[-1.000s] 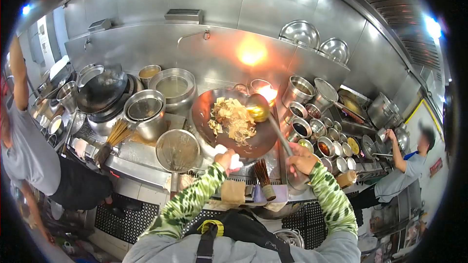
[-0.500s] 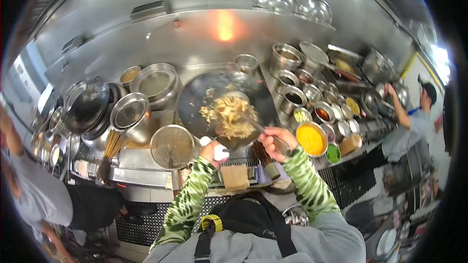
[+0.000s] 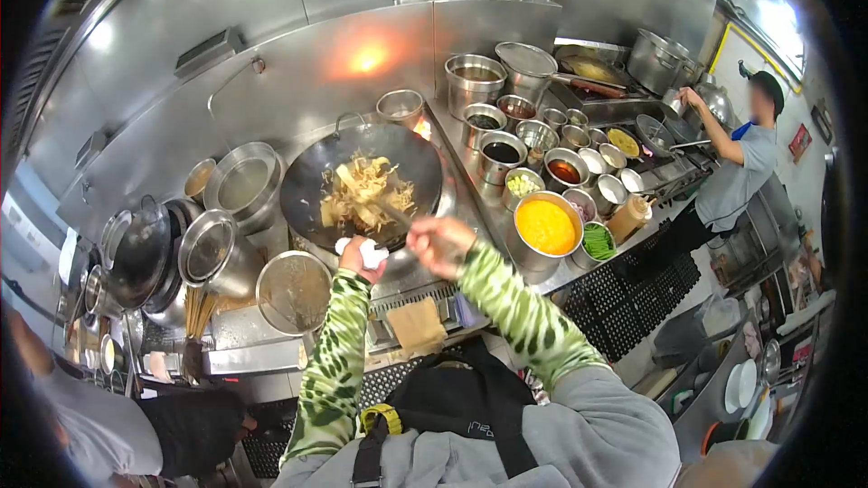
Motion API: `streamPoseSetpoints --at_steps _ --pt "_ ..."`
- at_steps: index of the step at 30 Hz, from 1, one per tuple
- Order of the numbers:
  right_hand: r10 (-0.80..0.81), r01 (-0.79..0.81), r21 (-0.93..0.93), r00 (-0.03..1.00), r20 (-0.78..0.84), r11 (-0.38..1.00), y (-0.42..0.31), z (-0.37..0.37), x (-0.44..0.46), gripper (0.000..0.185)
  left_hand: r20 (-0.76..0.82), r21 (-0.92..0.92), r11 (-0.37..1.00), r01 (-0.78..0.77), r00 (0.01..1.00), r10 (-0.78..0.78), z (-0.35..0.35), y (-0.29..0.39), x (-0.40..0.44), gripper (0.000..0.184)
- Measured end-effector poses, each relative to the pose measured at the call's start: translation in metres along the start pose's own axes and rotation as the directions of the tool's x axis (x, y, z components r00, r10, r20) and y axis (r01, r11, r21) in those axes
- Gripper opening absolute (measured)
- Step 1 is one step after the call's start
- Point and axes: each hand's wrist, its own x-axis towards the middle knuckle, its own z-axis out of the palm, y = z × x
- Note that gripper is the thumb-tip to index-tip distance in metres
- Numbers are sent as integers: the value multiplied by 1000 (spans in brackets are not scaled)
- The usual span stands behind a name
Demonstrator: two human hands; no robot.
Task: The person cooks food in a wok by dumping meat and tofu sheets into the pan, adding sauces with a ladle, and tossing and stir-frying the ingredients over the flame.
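My left hand [image 3: 359, 256] is closed around a bunched white cloth [image 3: 371, 254] at the near rim of a big dark wok [image 3: 303, 194]. The wok's grip under the cloth is hidden. In my right hand [image 3: 441, 246] is the handle of a long metal ladle [image 3: 398, 214], which slants down into the wok; its head is buried in the food. Pale, flat noodle-like strips [image 3: 362, 190] with thinner shreds lie heaped in the wok. My right hand is somewhat blurred.
A flame [image 3: 422, 128] shows beside the wok's far right edge. At right stand sauce pots, a pot of yellow liquid [image 3: 547, 224] and chopped greens [image 3: 598, 241]. At left are a strainer [image 3: 294, 292] and stockpots [image 3: 244, 183]. Co-workers stand at right [image 3: 746, 163] and left [image 3: 99, 416].
The view has swung to the right. The wok is tilted more, and the food is gathered toward its middle. My right hand has come closer to my left, still gripping the ladle.
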Motion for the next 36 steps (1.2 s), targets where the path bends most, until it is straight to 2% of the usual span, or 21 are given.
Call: streamPoseSetpoints --at_steps 1,2,3,4,5,6,8,9,10,12,15,16,18,19,22,23,26,27,30,33,36 --pt "114 -113 -17 992 56 993 -16 -10 6 7 32 -6 1000 -6 999 6 -10 -3 15 18" --pt "164 -164 -7 986 -13 986 -19 -15 16 8 -12 -42 999 -13 1000 12 -5 -4 8 18" --pt "1 -22 -405 999 -53 914 -9 -12 17 9 15 -30 999 -17 1000 17 -5 -4 6 18" --pt "-168 100 -735 986 -19 670 9 -12 16 13 40 -18 1000 -22 999 23 -5 -2 4 19" --pt "-280 59 -755 945 -168 653 25 -6 8 37 34 -34 999 -31 999 32 -2 -2 -2 22" --pt "-307 59 -944 951 -46 325 21 -12 0 59 84 -94 994 -53 995 61 -2 -4 -6 27" --pt "-458 99 -933 850 261 -347 30 -55 2 66 158 -176 984 -2 987 31 2 -7 -18 34" --pt "-404 38 -894 883 239 -447 28 -39 -18 65 194 -171 985 -4 980 38 1 -7 -22 38" --pt "-385 24 -902 899 209 -432 27 -32 -30 65 168 -195 981 -18 984 52 4 -8 -24 36" --pt "-411 0 -839 871 267 -544 23 -29 -44 65 160 -199 980 0 987 32 3 -8 -19 36" --pt "-405 -41 -846 890 211 -532 17 -21 -61 70 156 -213 976 41 988 -8 1 -8 -11 29" --pt "-422 54 -824 839 343 -564 18 -30 -69 71 129 -205 977 51 991 -24 1 -7 -10 28" --pt "-374 64 -878 888 267 -474 10 -28 -77 66 145 -201 978 51 989 -21 0 -7 -8 27" --pt "-365 131 -855 864 347 -502 3 -38 -71 61 126 -206 978 32 992 -6 -1 -8 -6 25" --pt "-333 40 -847 909 251 -530 -15 -55 -28 63 114 -194 981 19 993 4 -4 -13 0 21" --pt "-364 127 -814 848 385 -566 -13 -74 -12 62 93 -183 983 6 996 11 0 -9 -4 20" --pt "-435 70 -802 811 392 -593 1 -87 11 63 85 -186 983 -5 996 21 1 -9 -9 15" --pt "-419 19 -821 853 311 -571 8 -76 6 63 77 -191 981 5 997 10 0 -11 -7 15" --pt "-316 87 -925 925 213 -369 16 -44 -52 63 73 -188 982 0 997 14 2 -9 -10 16" --pt "-341 203 -947 897 281 -249 20 -50 -83 61 95 -193 981 10 995 8 3 -7 -7 16" --pt "-340 -147 -945 939 -41 -293 -10 -31 -60 60 81 -168 985 21 997 -7 0 -13 2 15"
